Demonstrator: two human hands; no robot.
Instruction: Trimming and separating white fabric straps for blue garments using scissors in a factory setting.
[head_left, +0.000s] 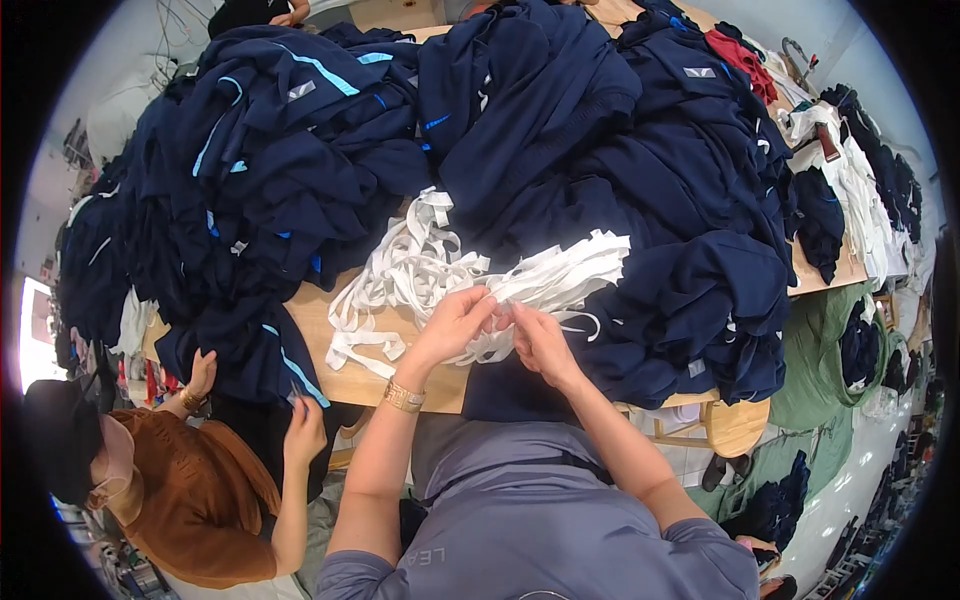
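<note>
My left hand (458, 320) and my right hand (541, 345) meet over the middle of the table, fingers pinched on a thin white fabric strip (497, 307). Just beyond them lies a bundle of white strips (575, 268), its cut ends fanned out to the right. A looser tangle of the same strips (405, 250) spreads to the left, with some ends resting on the bare wood. Fingers partly cover the strip, so where it begins and ends cannot be made out.
Heaps of navy garments (560, 110) surround the wooden table (440, 390) top. At the left, a co-worker in brown (205, 500) handles a navy garment (235, 345) with a light-blue stripe. A wooden stool (735, 425) stands right of me, near green cloth (825, 350).
</note>
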